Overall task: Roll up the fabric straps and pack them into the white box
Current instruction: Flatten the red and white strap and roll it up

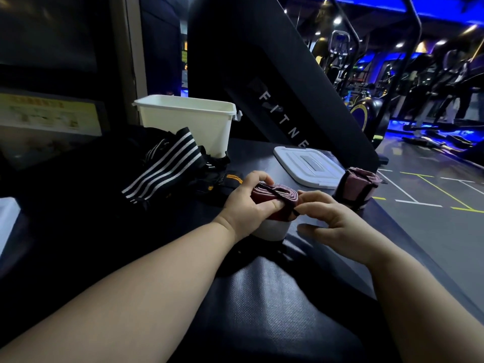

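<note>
Holding a roll that is not yet secured is where this can slip. At centre left the loose striped straps [159,166] lie in a heap on the dark surface [262,297], unrolled and overlapping. I judge that tugging one free could drag the others along and tangle them.

Just behind them, upper centre left, the white box [188,121] stands open. Its bottom is hidden from me, so I cannot tell how much room it has.

In the middle of the frame my left hand [246,203] is curled round the dark red strap roll [286,193], thumb laid along its side. If that grip eases, the coils would likely spring open and need winding again. A thin black cord [275,194] crosses the top of the roll, and it looks liable to slide off the end.

My right hand [332,216], touching the roll's right end, pinches it there between thumb and fingertips. Too hard a pull could push the inner turns out sideways.

Further right the white lid [309,163] lies flat. Beside it a finished pink and black roll [356,187] stands at the surface's right edge. It sits near the drop, and a nudge from my right arm could send it to the floor [432,231].
</note>
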The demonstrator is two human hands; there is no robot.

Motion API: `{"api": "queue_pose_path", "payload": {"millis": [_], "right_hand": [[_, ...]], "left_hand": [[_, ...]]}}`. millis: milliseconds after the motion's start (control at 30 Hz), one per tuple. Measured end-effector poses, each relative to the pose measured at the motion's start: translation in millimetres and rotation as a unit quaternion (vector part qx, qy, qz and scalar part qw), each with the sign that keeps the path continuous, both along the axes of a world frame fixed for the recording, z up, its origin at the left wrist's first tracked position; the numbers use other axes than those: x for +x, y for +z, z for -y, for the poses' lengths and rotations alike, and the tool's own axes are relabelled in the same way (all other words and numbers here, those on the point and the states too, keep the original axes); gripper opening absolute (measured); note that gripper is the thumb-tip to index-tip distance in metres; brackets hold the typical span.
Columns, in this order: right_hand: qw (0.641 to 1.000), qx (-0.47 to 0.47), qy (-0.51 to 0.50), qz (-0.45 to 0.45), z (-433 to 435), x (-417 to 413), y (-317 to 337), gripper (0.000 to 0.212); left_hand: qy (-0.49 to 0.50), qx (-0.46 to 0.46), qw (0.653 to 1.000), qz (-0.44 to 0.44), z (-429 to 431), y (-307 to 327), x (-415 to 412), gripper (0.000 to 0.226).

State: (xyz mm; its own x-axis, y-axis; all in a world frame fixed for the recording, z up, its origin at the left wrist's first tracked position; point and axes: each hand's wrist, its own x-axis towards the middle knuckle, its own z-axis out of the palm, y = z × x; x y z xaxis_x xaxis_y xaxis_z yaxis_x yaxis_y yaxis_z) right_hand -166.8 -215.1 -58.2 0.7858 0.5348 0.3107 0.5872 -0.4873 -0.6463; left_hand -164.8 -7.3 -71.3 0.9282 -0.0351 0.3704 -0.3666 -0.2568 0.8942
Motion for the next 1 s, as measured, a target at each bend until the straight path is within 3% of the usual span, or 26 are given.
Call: {"api": "queue_pose_path", "payload": {"millis": [133, 300, 433, 533, 667, 800, 1000], "right_hand": [[0.993, 0.103, -0.022, -0.051, -6, -3, -3, 0.024], [0.981, 0.176, -0.079, -0.028, -14, -3, -3, 0.020], [0.981, 0.156, -0.018, -0.110, -15, -8, -2, 0.024], [0.985, 0.133, -0.035, -0.106, -14, -7, -3, 0.023], [0.967, 0.219, -0.090, -0.094, -16, -1, -3, 0.007], [0.952, 0.268, -0.082, -0.125, -19, 5, -5, 0.039], [0.945, 0.280, -0.033, -0.164, -17, 4, -7, 0.040]], "left_hand": [[0.000, -0.003, 1.000, 0.008, 1, 0, 1, 0.040], [0.001, -0.011, 1.000, 0.014, -3, -4, 2, 0.033], [0.050, -0.015, 0.998, 0.021, -7, -4, 7, 0.029], [0.027, -0.010, 0.999, 0.022, -11, -4, 7, 0.031], [-0.008, -0.014, 1.000, 0.013, -11, -3, 4, 0.036], [-0.061, -0.015, 0.998, 0.003, -4, -4, -1, 0.042], [-0.110, 0.038, 0.993, -0.018, -7, -1, -1, 0.040]]}}
